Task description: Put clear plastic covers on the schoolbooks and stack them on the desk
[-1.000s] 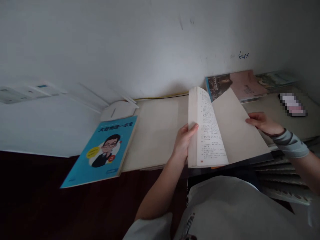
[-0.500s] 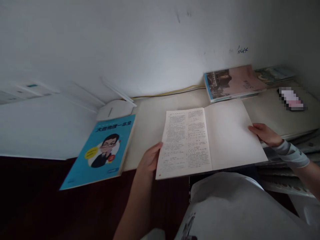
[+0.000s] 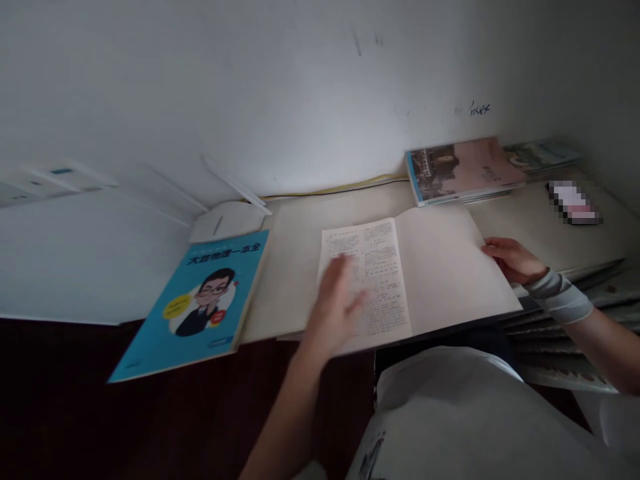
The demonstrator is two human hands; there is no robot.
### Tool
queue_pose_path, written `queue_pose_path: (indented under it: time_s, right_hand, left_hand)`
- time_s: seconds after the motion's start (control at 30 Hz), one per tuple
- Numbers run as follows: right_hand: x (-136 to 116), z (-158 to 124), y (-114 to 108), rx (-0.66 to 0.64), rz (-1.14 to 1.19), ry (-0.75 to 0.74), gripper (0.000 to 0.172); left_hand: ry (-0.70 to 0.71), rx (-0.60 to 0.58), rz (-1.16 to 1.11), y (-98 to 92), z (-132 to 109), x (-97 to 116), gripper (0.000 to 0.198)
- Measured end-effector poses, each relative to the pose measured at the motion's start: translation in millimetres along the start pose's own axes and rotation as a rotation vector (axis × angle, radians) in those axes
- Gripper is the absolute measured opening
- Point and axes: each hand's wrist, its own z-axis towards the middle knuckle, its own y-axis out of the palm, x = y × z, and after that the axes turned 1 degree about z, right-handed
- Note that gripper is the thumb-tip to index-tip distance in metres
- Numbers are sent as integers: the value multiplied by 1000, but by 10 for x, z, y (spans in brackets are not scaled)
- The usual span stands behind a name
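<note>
L hand (image 3: 334, 310): over the printed page of the open book (image 3: 435, 267), fingers loosely spread, thumb apart, nothing gripped AFAICT; blurred, so can't tell if it touches paper.
R hand (image 3: 516, 259): pinching outer edge of the book's blank right leaf; fingers underneath mostly hidden.
Wall (image 3: 300, 87): behind everything, w/ some pen marks.
Desk (image 3: 295, 250): pale top, runs along wall, carries the lot.
Open book: right in front of me, at desk's front edge, btwn blue book (image 3: 195, 307) & book stack (image 3: 473, 170). Prob. pinched by leaf so it won't flop shut.
Blue book: closed, cover up, L end of desk, lower end past the edge; prob. put aside for elbow room.
Book stack: back R, near wall, pinkish cover on top; prob. there to be out of the way.
Router (looks like) (image 3: 230, 220): white, antennas up, just behind blue book; prob. near wall for cabling.
Phone (image 3: 574, 203): far R, beyond R hand, screen pixelated; prob. for easy reach.
L pose: forearm up from bottom centre, fingertips pointing away from me.
R pose: forearm in from R side, grey wrap (image 3: 560, 295) at wrist, hand pointing L.
</note>
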Motion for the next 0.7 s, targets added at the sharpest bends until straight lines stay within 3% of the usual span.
queue_pose_path:
  time_s: [0.1,0.2,0.27,0.37,0.43,0.53,0.7]
  right_hand:
    - [39,-69,129,-52,107,36,34]
    - [91,-89,159,-87,9,38,35]
    - [109,-90,84,-29,-281,-50,35]
    - [147,-132,-99,209,-829,-347,34]
    - [217,-212,-174,267,-1083,-495,36]
    - [418,-399,-111,250,-1325,-562,41]
    - [803,-634,244,399,-1484,-539,67]
  left_hand:
    - [430,-278,110,321,-55,678,66]
    - [612,-249,242,590,-79,1068,47]
    - [672,-192,283,658,-71,1126,38]
    - [729,-137,297,622,-64,1064,30]
    - [739,-109,307,573,-75,1017,29]
    - [738,-81,318,554,-104,994,30]
    - [734,-49,310,669,-135,1018,30]
